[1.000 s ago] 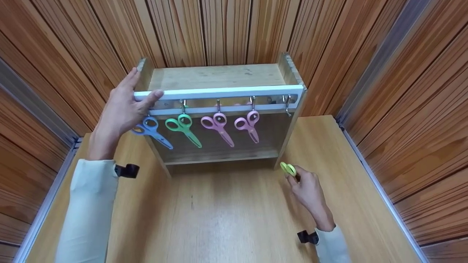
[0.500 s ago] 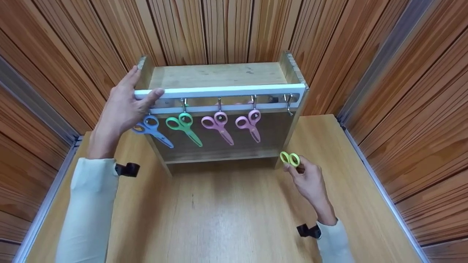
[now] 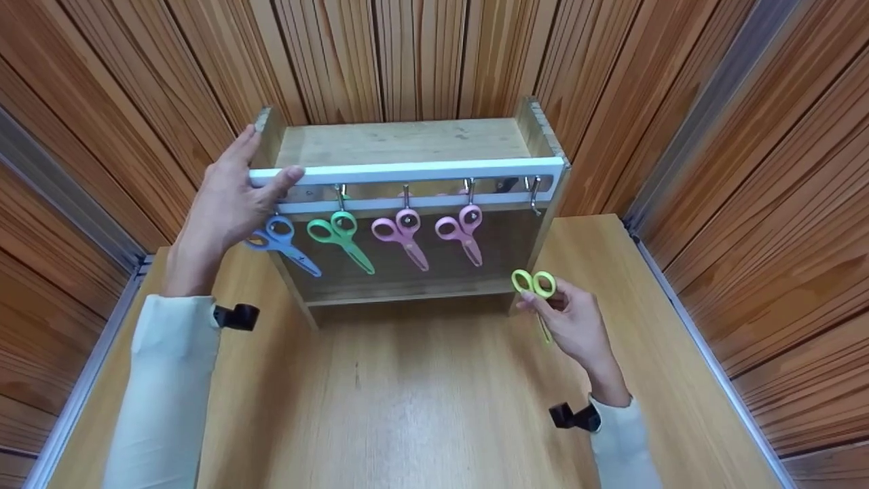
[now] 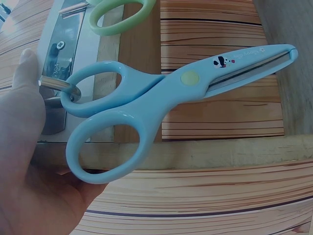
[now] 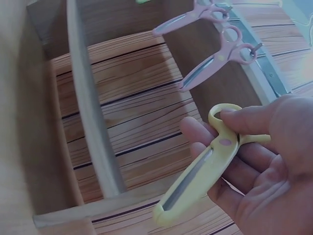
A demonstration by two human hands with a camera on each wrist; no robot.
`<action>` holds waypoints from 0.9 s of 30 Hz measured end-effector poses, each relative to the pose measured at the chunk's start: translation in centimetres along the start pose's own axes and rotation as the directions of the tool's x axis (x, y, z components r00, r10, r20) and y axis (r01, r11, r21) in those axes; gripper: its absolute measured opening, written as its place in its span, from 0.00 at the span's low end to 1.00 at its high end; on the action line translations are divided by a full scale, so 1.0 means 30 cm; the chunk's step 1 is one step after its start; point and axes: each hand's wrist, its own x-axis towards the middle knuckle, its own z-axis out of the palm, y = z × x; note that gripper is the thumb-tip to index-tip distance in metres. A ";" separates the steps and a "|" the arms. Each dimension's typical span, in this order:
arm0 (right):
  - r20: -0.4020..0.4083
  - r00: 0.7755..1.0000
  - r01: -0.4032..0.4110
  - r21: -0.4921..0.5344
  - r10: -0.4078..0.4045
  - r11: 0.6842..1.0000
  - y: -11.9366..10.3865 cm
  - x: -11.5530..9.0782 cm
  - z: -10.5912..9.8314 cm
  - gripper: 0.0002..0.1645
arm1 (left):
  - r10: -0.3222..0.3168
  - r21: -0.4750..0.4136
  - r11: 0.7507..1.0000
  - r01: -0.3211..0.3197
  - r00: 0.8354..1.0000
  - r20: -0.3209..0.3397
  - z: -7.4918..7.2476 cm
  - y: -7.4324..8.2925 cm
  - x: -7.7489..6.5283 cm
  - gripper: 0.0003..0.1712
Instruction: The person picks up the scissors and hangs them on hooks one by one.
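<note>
My left hand (image 3: 224, 204) grips the left end of a wooden rack (image 3: 407, 139), thumb over the white front rail (image 3: 421, 168) and fingers along the side. Right beside it, blue scissors (image 4: 168, 95) hang by one ring from a metal hook. Green scissors (image 3: 345, 241) and two pink scissors (image 3: 409, 244) hang from hooks further right. In my right hand (image 3: 577, 326), thumb and fingers pinch yellow-green scissors (image 5: 215, 159) near the rings, blades pointing down. They are below a bare metal hook (image 3: 535, 197) at the rail's right end.
The rack stands on a wooden tabletop (image 3: 407, 407) against a wood-panelled back wall (image 3: 421, 61). Panelled walls with metal edge strips close in both sides. A lower crossbar (image 3: 407, 299) spans the rack's front.
My right hand has risen slightly with the yellow-green scissors and turned them so both rings face up and the blade shows below. My left hand keeps its place on the rack.
</note>
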 end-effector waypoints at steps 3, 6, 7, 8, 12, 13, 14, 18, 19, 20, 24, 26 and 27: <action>0.001 1.000 0.010 0.025 -0.010 1.000 -0.009 0.009 0.000 0.18 | -0.003 0.001 1.000 0.003 1.000 -0.002 0.001 -0.001 0.001 0.60; 0.007 1.000 0.015 0.045 -0.015 0.999 -0.022 0.021 0.000 0.18 | -0.006 -0.005 1.000 0.006 1.000 -0.007 0.002 -0.001 0.003 0.60; 0.007 1.000 0.016 0.051 -0.016 0.999 -0.027 0.025 -0.002 0.18 | -0.005 -0.007 1.000 0.005 1.000 -0.008 0.002 -0.001 0.003 0.60; 0.007 1.000 0.017 0.056 -0.017 0.998 -0.033 0.028 -0.004 0.18 | -0.002 -0.008 1.000 0.002 1.000 -0.008 0.002 -0.001 0.002 0.60; 0.001 0.999 0.043 0.059 -0.043 0.997 -0.060 0.041 -0.015 0.18 | 0.005 -0.013 1.000 -0.005 1.000 -0.011 0.003 -0.003 0.000 0.60; -0.001 0.998 0.055 0.060 -0.056 0.997 -0.068 0.043 -0.017 0.18 | 0.005 -0.013 1.000 -0.005 1.000 -0.013 0.002 -0.004 -0.001 0.60; -0.002 0.998 0.070 0.062 -0.070 0.996 -0.075 0.046 -0.019 0.18 | 0.004 -0.014 1.000 -0.004 1.000 -0.015 0.001 -0.005 -0.002 0.60; -0.004 0.991 0.134 0.106 -0.134 0.985 -0.098 0.056 -0.024 0.17 | 0.006 -0.018 1.000 -0.006 1.000 -0.013 0.000 -0.008 -0.004 0.59; -0.006 0.989 0.146 0.116 -0.146 0.983 -0.104 0.058 -0.025 0.17 | 0.006 -0.019 1.000 -0.007 1.000 -0.011 0.001 -0.008 -0.003 0.60; -0.007 0.988 0.156 0.122 -0.157 0.980 -0.109 0.060 -0.026 0.16 | 0.008 -0.022 1.000 -0.008 1.000 -0.009 0.002 -0.008 -0.003 0.60; -0.010 0.985 0.172 0.126 -0.172 0.977 -0.133 0.067 -0.031 0.16 | 0.005 -0.027 1.000 -0.005 1.000 -0.003 0.004 -0.006 -0.003 0.59; -0.006 0.985 0.170 0.131 -0.171 0.977 -0.144 0.072 -0.031 0.17 | 0.003 -0.030 1.000 -0.003 1.000 -0.002 0.005 -0.004 -0.003 0.59; -0.003 0.985 0.169 0.132 -0.170 0.977 -0.150 0.075 -0.031 0.17 | 0.003 -0.028 1.000 -0.003 1.000 -0.002 0.005 -0.003 -0.002 0.59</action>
